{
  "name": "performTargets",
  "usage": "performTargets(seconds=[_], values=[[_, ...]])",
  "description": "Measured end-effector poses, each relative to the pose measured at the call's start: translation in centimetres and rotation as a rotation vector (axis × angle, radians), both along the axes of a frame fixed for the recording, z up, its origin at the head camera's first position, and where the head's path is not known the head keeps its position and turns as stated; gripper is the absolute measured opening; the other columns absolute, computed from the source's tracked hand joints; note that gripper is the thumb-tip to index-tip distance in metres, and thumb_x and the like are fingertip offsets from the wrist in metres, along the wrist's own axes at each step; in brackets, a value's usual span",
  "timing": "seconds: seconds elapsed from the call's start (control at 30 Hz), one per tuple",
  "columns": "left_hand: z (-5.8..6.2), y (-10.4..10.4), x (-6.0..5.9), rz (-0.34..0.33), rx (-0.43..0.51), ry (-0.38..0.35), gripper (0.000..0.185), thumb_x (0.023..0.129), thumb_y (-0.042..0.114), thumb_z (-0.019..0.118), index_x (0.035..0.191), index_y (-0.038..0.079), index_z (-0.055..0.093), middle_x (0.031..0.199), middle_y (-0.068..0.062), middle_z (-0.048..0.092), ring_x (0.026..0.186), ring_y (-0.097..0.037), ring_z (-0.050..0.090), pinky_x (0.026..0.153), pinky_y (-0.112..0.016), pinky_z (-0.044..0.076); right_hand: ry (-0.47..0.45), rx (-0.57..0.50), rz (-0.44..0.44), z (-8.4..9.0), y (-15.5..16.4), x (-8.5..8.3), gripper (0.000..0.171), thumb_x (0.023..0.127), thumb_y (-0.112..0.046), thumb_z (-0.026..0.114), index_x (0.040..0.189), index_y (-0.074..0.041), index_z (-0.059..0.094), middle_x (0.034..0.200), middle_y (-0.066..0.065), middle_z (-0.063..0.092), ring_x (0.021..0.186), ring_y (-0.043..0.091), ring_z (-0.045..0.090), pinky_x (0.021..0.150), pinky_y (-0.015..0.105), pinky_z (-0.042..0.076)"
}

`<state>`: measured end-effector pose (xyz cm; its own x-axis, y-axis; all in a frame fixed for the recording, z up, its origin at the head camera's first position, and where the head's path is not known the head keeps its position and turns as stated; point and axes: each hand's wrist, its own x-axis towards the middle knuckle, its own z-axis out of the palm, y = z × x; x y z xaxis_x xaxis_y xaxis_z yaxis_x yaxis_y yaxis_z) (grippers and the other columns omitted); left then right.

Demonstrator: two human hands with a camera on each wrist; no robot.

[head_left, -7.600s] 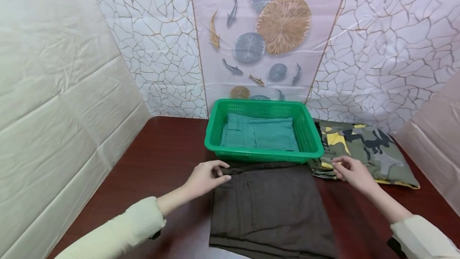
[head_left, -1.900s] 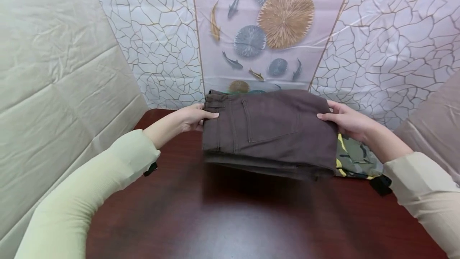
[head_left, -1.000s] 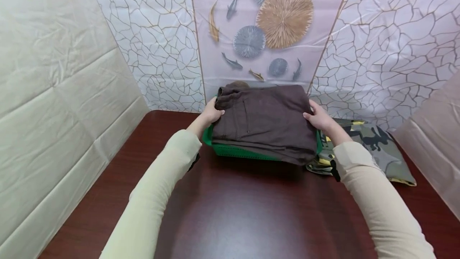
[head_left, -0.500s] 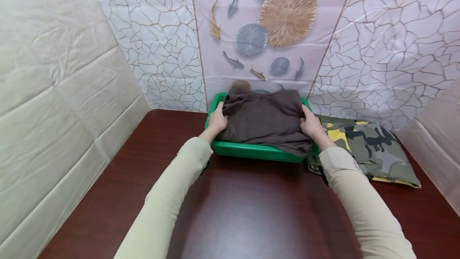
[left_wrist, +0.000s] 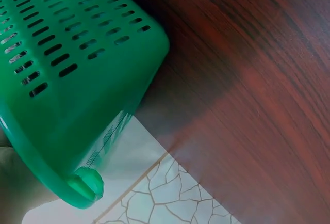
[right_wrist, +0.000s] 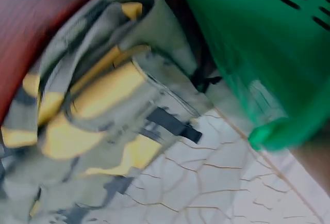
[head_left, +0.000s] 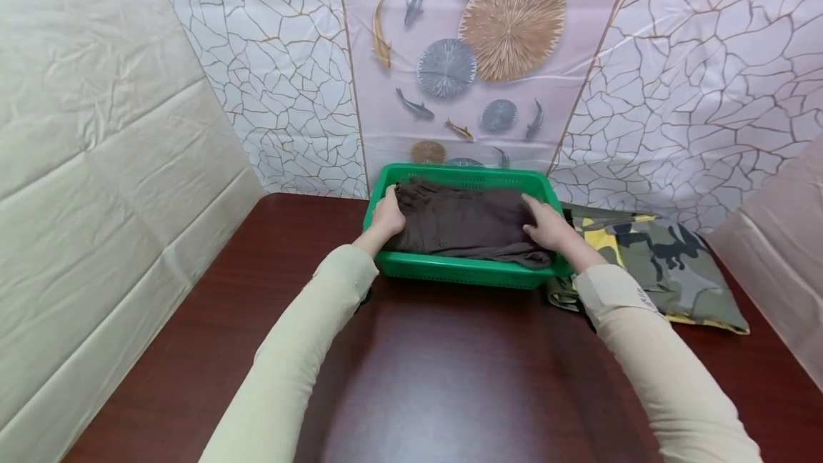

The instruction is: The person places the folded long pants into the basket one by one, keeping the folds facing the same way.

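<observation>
Folded dark brown trousers lie inside the green plastic basket in the head view, with a crumpled fold along the front rim. At the basket's left end my left hand holds the trousers' waistband side, its fingertips partly hidden by the cloth. My right hand reaches over the right rim, fingers and thumb apart, touching the trousers' right end. In the left wrist view the basket's slotted wall fills the upper left. Its opposite end wall appears in the right wrist view.
Folded camouflage trousers in green, grey, black and yellow lie right of the basket, close against it. The dark red-brown table extends toward me. A patterned cloth backdrop stands directly behind the basket, and pale cloth walls flank both sides.
The brown trousers have gone from the table, lifted in both hands, down into the basket over the teal garment, now hidden. Lately they settled below the rim, and the right hand's fingers loosened.
</observation>
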<state>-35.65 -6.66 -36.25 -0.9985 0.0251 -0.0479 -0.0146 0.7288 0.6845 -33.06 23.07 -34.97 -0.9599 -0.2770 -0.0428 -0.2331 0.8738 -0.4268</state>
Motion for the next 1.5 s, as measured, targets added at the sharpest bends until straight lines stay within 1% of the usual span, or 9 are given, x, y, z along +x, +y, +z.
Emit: performTargets(seconds=[0.2,0.33,0.5,0.8,1.03,1.1,1.17,1.33,1.5], values=[[-0.3,-0.2,-0.5,-0.114,-0.078,0.000,0.072,0.097,0.010,0.049,0.153,0.009,0.003,0.156,-0.023,0.012,0.142,-0.036,0.023,0.111,-0.046,0.031,-0.113,0.102,0.216,2.2,0.0,1.5,0.055,0.099,-0.013,0.047,0.145,0.009,0.025,0.144,0.040,0.019,0.132,0.055,0.021,0.103,0.065,0.029],[-1.1,-0.5,-0.9,-0.427,-0.265,0.019,0.063,0.097,0.032,0.053,0.151,0.016,0.025,0.155,-0.015,0.023,0.146,-0.030,0.014,0.120,-0.046,0.010,-0.235,0.151,0.327,3.1,-0.1,2.4,0.051,0.101,-0.020,0.044,0.142,0.008,0.033,0.147,0.038,0.018,0.135,0.054,0.017,0.107,0.064,0.024],[-1.5,-0.4,-1.3,-0.712,-0.424,-0.252,0.054,0.099,0.048,0.036,0.149,0.028,0.030,0.158,-0.005,0.020,0.148,-0.024,0.002,0.118,-0.047,-0.008,-0.386,0.277,0.419,3.1,-0.7,2.3,0.048,0.104,-0.021,0.034,0.146,0.003,0.030,0.149,0.035,0.019,0.137,0.052,0.015,0.110,0.061,0.021],[-0.8,0.1,-0.3,-0.712,-0.504,-0.436,0.058,0.099,0.051,0.035,0.151,0.033,0.018,0.159,-0.011,-0.007,0.146,-0.031,-0.012,0.118,-0.050,-0.006,-0.530,0.409,0.368,1.3,-1.7,0.7,0.046,0.102,-0.009,0.031,0.148,-0.008,0.030,0.150,0.031,0.022,0.137,0.049,0.022,0.108,0.054,0.030],[-10.7,0.1,-9.9,-0.743,-0.524,-0.467,0.075,0.078,0.079,0.038,0.144,0.053,0.014,0.158,-0.009,-0.015,0.143,-0.038,-0.019,0.116,-0.058,-0.001,-0.557,0.395,0.302,0.1,-1.4,0.3,0.058,0.094,0.008,0.030,0.148,-0.012,0.030,0.148,0.033,0.023,0.119,0.039,0.036,0.083,0.036,0.034],[-11.3,0.1,-10.3,-0.732,-0.524,-0.480,0.077,0.075,0.080,0.037,0.143,0.054,0.012,0.158,-0.008,-0.018,0.142,-0.039,-0.021,0.115,-0.059,-0.002,-0.557,0.386,0.295,0.0,-1.4,0.3,0.059,0.093,0.011,0.031,0.148,-0.011,0.030,0.145,0.033,0.028,0.113,0.037,0.038,0.076,0.031,0.034],[-11.2,0.1,-9.8,-0.719,-0.501,-0.488,0.074,0.079,0.076,0.038,0.144,0.053,0.011,0.157,-0.004,-0.020,0.141,-0.038,-0.024,0.115,-0.059,-0.002,-0.565,0.371,0.282,-0.1,-1.5,0.3,0.061,0.092,0.012,0.033,0.148,-0.010,0.030,0.143,0.033,0.029,0.109,0.035,0.038,0.069,0.028,0.032],[-6.2,-0.1,-4.9,-0.713,-0.472,-0.492,0.069,0.086,0.070,0.038,0.147,0.048,0.011,0.158,-0.005,-0.019,0.142,-0.036,-0.023,0.116,-0.056,-0.003,-0.582,0.338,0.258,-0.4,-1.6,0.3,0.059,0.092,0.011,0.034,0.148,-0.009,0.029,0.148,0.034,0.021,0.112,0.035,0.036,0.072,0.028,0.033],[-6.6,-0.5,-5.8,-0.740,-0.466,-0.477,0.070,0.085,0.072,0.038,0.146,0.049,0.013,0.157,-0.008,-0.019,0.141,-0.039,-0.023,0.115,-0.058,-0.006,-0.571,0.304,0.267,-0.4,-1.6,0.4,0.055,0.095,0.006,0.037,0.148,-0.006,0.028,0.148,0.034,0.021,0.114,0.035,0.037,0.072,0.027,0.035]])
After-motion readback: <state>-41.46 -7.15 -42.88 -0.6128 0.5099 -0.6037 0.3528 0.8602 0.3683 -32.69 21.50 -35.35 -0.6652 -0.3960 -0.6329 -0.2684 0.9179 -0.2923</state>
